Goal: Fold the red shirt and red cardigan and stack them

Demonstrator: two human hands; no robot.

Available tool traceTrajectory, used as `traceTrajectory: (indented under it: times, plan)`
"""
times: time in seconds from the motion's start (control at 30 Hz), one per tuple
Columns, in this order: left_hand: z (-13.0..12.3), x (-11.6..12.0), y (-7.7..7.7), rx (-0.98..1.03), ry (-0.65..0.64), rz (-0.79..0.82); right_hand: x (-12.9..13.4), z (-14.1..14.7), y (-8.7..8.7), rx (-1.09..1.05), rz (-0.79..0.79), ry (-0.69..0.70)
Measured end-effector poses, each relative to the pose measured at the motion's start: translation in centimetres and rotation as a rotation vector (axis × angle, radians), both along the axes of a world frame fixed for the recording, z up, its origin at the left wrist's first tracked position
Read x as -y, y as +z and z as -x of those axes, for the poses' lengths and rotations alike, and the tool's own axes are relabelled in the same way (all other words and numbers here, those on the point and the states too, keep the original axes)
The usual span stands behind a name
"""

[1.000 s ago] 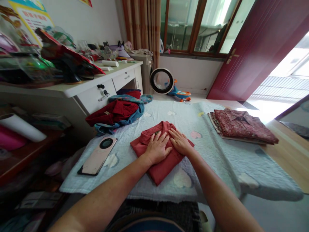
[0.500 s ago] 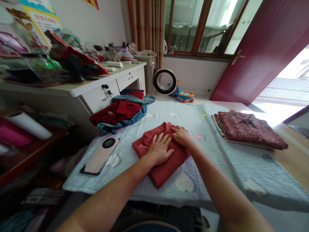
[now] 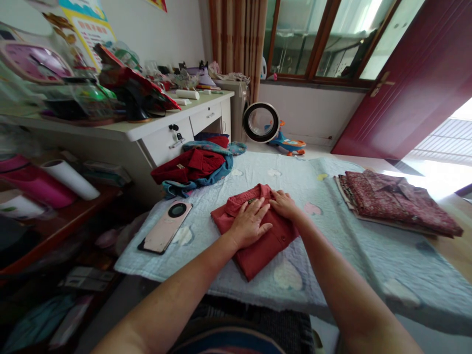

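Note:
A folded rust-red shirt (image 3: 258,255) lies on the light-blue quilted cloth (image 3: 324,275) with its collar pointing away from me. My left hand (image 3: 250,223) rests flat on the shirt's front just below the collar, fingers spread. Near the collar's right side, my right hand (image 3: 283,204) lies on the shirt with its fingers stretched out. Neither hand grips the fabric. Part of the shirt's upper front is hidden under both hands.
A phone (image 3: 165,228) lies face down to the left. Behind it is a heap of dark red and blue clothes (image 3: 195,164). Folded patterned garments (image 3: 398,201) are stacked at the right. A cluttered white desk (image 3: 136,130) stands at the back left.
The whole view has shifted, so things appear slightly further right. Both hands stay flat on the folded shirt, with hardly any movement over it.

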State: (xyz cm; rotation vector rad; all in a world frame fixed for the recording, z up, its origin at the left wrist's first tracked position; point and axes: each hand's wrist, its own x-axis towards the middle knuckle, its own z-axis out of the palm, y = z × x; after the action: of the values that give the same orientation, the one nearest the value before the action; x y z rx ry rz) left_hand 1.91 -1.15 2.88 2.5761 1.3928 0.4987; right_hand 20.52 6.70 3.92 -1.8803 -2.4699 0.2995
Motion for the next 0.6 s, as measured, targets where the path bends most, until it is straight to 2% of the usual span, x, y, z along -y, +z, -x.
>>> traceTrajectory:
  times: [0.13,0.27,0.37,0.47,0.53,0.6]
  plan:
    - [2.7,-0.1,0.5,0.02,0.121,-0.093,1.3,0.2,0.6,-0.14,0.012,-0.044]
    - [4.9,-1.1,-0.4,-0.022,0.228,-0.051,2.7,1.3,-0.3,-0.188,0.008,-0.033]
    - [5.3,-1.8,-1.4,-0.031,0.243,-0.012,3.0,1.9,-1.1,-0.176,0.061,-0.045]
    - [5.3,-2.1,-1.6,-0.011,0.236,0.021,2.9,1.9,-1.2,-0.214,0.058,-0.062]
    - [5.5,-1.9,-1.4,0.04,0.247,0.036,2.7,1.5,-0.9,-0.321,0.045,-0.056]
    - [6.1,-1.3,-1.0,0.162,0.332,0.003,2.5,0.6,-0.5,-0.492,0.018,-0.067]
